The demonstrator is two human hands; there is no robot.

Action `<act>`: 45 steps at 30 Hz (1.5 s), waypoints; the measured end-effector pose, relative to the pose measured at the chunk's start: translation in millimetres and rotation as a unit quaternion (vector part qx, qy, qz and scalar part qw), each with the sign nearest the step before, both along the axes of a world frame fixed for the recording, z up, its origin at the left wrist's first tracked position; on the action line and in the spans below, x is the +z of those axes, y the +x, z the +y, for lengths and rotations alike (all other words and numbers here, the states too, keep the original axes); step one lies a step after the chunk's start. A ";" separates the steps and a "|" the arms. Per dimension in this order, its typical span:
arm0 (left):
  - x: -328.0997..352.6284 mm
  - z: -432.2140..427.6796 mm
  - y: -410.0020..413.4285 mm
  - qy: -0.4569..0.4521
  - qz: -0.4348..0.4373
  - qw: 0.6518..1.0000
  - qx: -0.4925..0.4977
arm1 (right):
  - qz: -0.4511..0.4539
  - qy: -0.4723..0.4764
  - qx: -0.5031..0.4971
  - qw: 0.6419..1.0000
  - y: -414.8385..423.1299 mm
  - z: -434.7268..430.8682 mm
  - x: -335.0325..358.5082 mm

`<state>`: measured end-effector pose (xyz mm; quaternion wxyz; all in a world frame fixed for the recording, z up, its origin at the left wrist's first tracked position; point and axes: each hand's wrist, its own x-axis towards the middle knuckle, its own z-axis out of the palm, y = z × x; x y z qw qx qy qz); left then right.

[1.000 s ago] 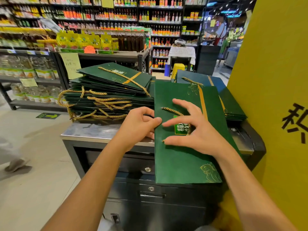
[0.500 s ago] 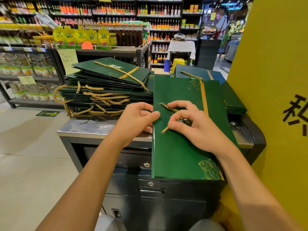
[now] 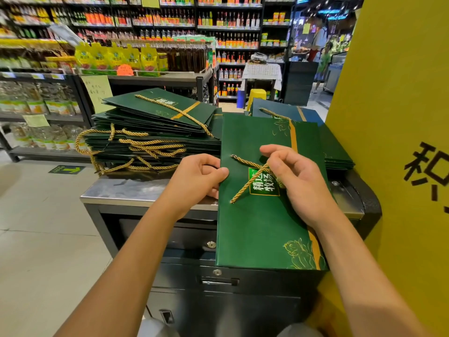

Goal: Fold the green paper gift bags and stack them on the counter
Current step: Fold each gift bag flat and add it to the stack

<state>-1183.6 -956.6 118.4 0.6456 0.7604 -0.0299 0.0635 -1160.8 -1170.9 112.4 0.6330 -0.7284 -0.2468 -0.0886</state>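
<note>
My left hand (image 3: 199, 177) grips left edge of green bag (image 3: 257, 227), thumb on top, so it cannot slide. My right hand (image 3: 298, 181) pinches gold rope handle (image 3: 245, 184) above label (image 3: 261, 188), probably to lay it flat. Bag lies flat on counter (image 3: 126, 190) front right, near end overhanging front edge. Stack of folded bags (image 3: 155, 142) sits at counter's left side, ready for this one.

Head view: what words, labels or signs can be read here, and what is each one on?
"精" and "牧场": label on the green bag; a fourth character is partly hidden by the cord.
Yellow wall: large black character, cut off at the frame edge.
Handwritten note, yellow pouches: too blurred to read.
</note>
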 end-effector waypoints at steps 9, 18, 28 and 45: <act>-0.6 3.8 0.0 -0.003 -0.018 1.000 0.006 | -0.053 -0.044 -0.068 0.995 -3.3 1.3 3.7; -4.5 2.8 -2.5 -0.009 -0.044 0.997 0.060 | -0.052 -0.254 -0.283 0.923 -18.6 -42.8 -13.6; -8.4 -4.7 -9.9 0.090 -0.137 0.975 0.151 | 0.013 -0.209 -0.307 0.928 -37.4 -42.5 -11.4; 88.0 -12.8 39.3 0.034 -0.070 0.994 -0.070 | -0.015 -0.246 -0.324 0.913 27.9 -55.5 90.0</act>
